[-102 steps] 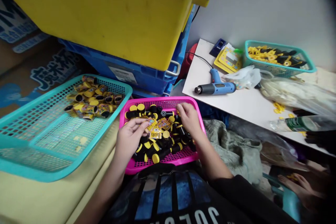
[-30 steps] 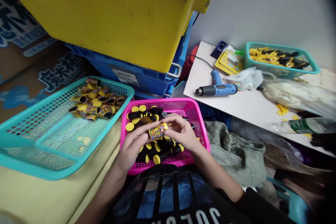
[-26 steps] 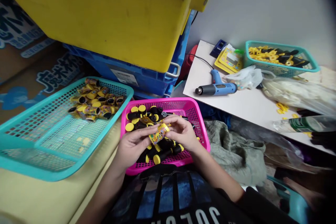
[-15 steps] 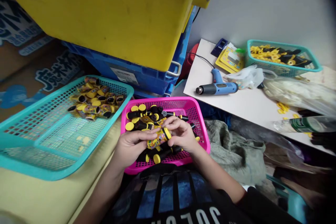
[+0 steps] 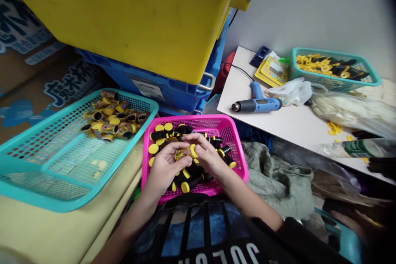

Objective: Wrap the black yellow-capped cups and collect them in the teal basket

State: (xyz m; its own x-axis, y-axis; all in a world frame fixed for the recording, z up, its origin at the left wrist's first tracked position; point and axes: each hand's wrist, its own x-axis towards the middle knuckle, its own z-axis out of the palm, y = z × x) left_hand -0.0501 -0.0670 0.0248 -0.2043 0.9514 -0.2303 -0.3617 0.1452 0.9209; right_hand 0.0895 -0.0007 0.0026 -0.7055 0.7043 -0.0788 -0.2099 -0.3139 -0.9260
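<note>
Both my hands meet over the pink basket (image 5: pixel 238 161), which holds several black tubes with yellow caps. My left hand (image 5: pixel 165 167) and my right hand (image 5: pixel 206 154) are closed together on one small tube with a yellow cap and a colourful label (image 5: pixel 185 152). The left fingers curl under the labelled end, while the right fingers pinch the capped end. To the left, a teal basket (image 5: pixel 49 169) holds a pile of labelled tubes (image 5: pixel 113 117) at its far corner.
A yellow crate (image 5: pixel 130 16) sits on a blue crate (image 5: pixel 161 86) behind the baskets. On the white table to the right lie a blue heat gun (image 5: pixel 256 104), plastic bags, a bottle (image 5: pixel 355 147) and a second teal basket (image 5: pixel 335 69) with yellow and black parts.
My right hand left the pile and joined the left hand on a tube. A label went around the tube, and both hands turned it and lifted it slightly toward the basket's middle.
</note>
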